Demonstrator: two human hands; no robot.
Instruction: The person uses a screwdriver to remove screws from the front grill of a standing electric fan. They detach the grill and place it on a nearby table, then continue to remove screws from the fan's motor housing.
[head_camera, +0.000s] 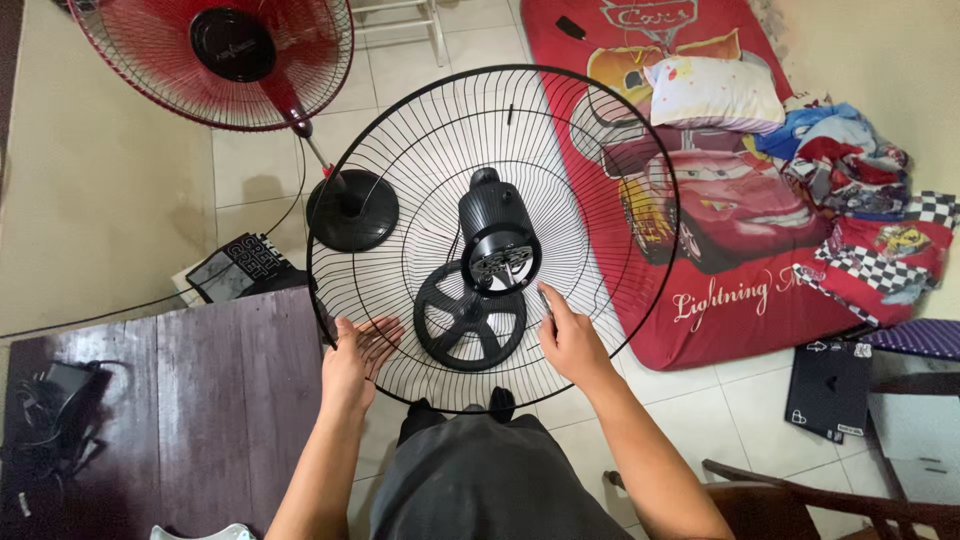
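A large round black wire fan guard (600, 130) is held up in front of me, over a black fan motor head (497, 235) on its stand. The round black spoked base (470, 315) of that stand shows through the wires below. My left hand (355, 360) lies flat, fingers spread, against the guard's lower left rim. My right hand (570, 338) grips the wires at the lower right, just beside the motor head. My dark trousers fill the bottom middle.
A red standing fan (215, 60) with a round black base (352, 210) stands at the upper left. A dark wooden table (170, 410) is at the lower left, cables lying on it. A red printed mattress (720, 200) with a pillow and clothes lies on the right. A chair (820, 505) is at the lower right.
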